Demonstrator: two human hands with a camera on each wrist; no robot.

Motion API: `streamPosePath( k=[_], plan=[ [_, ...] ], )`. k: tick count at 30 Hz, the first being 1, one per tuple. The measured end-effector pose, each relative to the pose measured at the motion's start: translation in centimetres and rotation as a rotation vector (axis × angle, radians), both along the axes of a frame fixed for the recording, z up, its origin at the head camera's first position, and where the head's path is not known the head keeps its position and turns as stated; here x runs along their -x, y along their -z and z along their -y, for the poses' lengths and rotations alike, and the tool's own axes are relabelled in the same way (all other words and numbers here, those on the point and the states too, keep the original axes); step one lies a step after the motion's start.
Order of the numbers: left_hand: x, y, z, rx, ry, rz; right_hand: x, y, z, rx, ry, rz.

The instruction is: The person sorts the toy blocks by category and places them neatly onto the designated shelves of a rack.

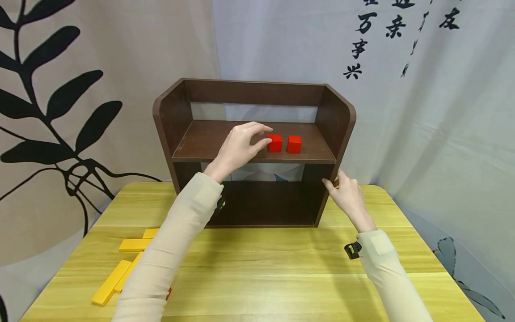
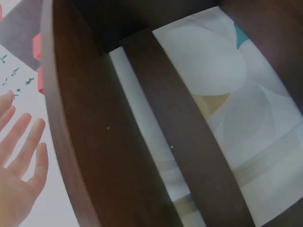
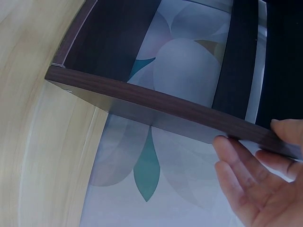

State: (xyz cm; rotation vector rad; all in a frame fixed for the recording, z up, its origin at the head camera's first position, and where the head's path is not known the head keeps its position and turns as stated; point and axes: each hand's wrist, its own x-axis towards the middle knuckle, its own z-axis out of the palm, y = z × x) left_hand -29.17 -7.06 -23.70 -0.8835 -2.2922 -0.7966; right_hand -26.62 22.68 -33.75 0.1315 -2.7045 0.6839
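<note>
A dark brown two-tier shelf (image 1: 257, 154) stands on the table. Two small red cubes sit side by side on its upper board, the left cube (image 1: 275, 143) and the right cube (image 1: 294, 144). My left hand (image 1: 243, 143) hovers over that board, its thumb tip right by the left cube, with a gap between thumb and fingers. In the left wrist view the left hand (image 2: 21, 165) has its fingers spread. My right hand (image 1: 347, 194) grips the shelf's right side panel. The right wrist view shows the right hand (image 3: 265, 184) with thumb and fingers on opposite faces of the panel.
Several yellow blocks (image 1: 110, 282) lie on the left of the wooden table (image 1: 273, 273), partly hidden by my left sleeve. A bit of red (image 1: 169, 293) peeks out beside that sleeve. Behind the shelf hangs a pale curtain (image 1: 281, 40) with dark lettering and leaves.
</note>
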Motion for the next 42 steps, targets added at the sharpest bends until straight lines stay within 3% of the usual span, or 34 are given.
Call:
streamPosePath(
  k=[8, 16, 22, 29, 36, 42],
  plan=[
    [-2.6, 1.5, 3.5, -0.025, 0.057, -0.113, 0.0, 0.2, 0.2, -0.001, -0.007, 0.001],
    [-5.3, 4.8, 7.8, 0.008, 0.02, -0.036, 0.0, 0.1, 0.3, -0.001, -0.006, -0.005],
    [-6.9, 8.8, 11.2, 0.046, -0.038, 0.072, 0.1, 0.0, 0.2, 0.004, -0.008, 0.001],
    [-9.3, 12.6, 14.7, 0.162, -0.085, 0.231, 0.1, -0.1, 0.2, 0.001, -0.011, -0.009],
    [-12.1, 15.1, 17.5, 0.249, -0.055, 0.471, 0.1, -0.1, 0.1, -0.002, -0.009, -0.006],
    [-13.7, 17.0, 19.6, 0.225, 0.027, 0.608, 0.1, 0.0, 0.1, -0.003, -0.002, -0.006]
  ],
)
